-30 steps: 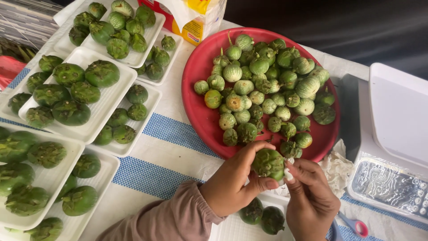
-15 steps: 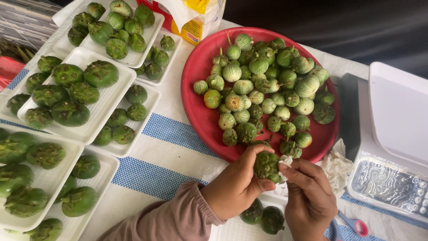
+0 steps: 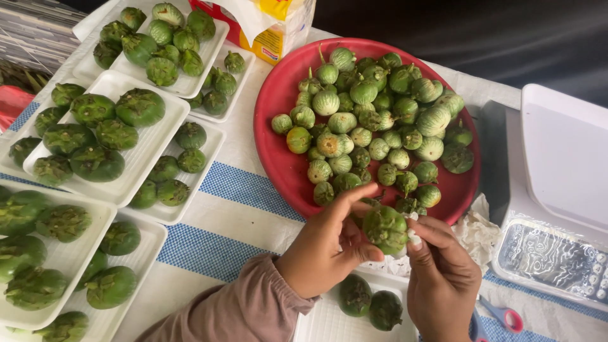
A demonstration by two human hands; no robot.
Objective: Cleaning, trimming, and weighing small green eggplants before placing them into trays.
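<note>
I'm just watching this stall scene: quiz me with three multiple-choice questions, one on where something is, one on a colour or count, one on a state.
1. Where is the green round eggplant that both hands touch?
A. Above the near rim of the red round tray
B. Inside the yellow carton
C. On the weighing scale

2. How many eggplants lie in the white tray under the hands?
A. None
B. Two
C. Six

3. How is the held eggplant kept?
A. Lying loose on the cloth
B. Gripped by the left hand, right hand fingertips at its side
C. Wrapped in film

Answers: 1 A, it sits just over the tray's near edge. 2 B, two dark green ones show there. 3 B, the left fingers curl round it.
</note>
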